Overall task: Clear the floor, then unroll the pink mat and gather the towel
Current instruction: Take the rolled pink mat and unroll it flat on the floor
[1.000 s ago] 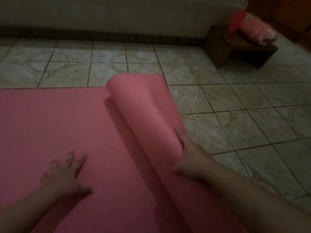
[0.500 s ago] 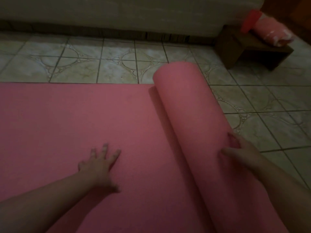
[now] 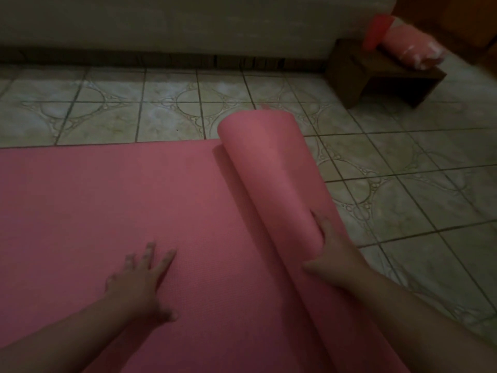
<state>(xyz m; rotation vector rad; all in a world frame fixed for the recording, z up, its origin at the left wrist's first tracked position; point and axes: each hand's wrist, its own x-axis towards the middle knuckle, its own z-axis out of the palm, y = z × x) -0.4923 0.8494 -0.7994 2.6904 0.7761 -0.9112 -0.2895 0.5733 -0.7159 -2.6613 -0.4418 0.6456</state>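
Your fingers [image 3: 150, 261] on the left hand [image 3: 137, 284] lie spread and straight, flat on the unrolled part of the pink mat [image 3: 107, 211], well to the left of the rolled part [image 3: 271, 168]; the dim light blurs the two outer fingers so you can barely separate them. Your right hand [image 3: 332, 254] rests against the rolled part at its near end, fingers reaching up along its right flank and thumb stretched toward the flat sheet. Those fingertips sink into shadow at the curve of the roll, so you cannot tell whether they are curled round it or only pressing on it. Both forearms run off the bottom edge of the view.

From the rolled part, the flat sheet spreads left and toward you, cut off by the left and bottom edges. The roll's near end is hidden behind your right wrist and arm. Its far end stands over the patterned tile floor [image 3: 403, 162], which lies to its right and beyond it.

Further beyond the roll and to its right, a low dark wooden stool [image 3: 347, 68] stands by the wall. On it lies a pink bundle [image 3: 406, 48], blurred and partly cut by the frame; what it is cannot be made out.
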